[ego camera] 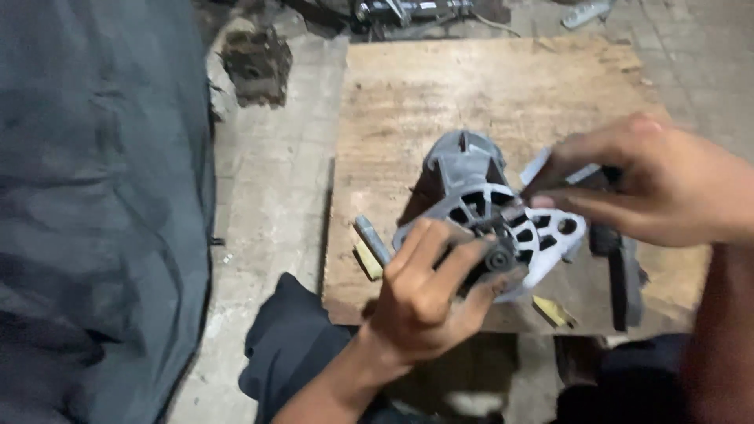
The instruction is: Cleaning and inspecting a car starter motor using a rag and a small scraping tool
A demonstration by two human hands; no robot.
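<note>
Clearly the grey cast-metal motor housing with spoked end plate [487,212] sits mid-board on the worn plywood worktop [440,94]. The left hand [428,294] grasps its near rim, fingers curled by the shaft hub; a firm brace there seems wise. The right hand [652,188] pinches a thin pale strip-like tool [538,165] at the plate. Open board lies behind; the front edge is close.

Both hands, the left hand [420,302] and the right hand [656,188], were bare, with no gloves, rings or watch. The forearms were uncovered too, no sleeves reaching them. Dark trousers [294,345] covered the legs.
</note>
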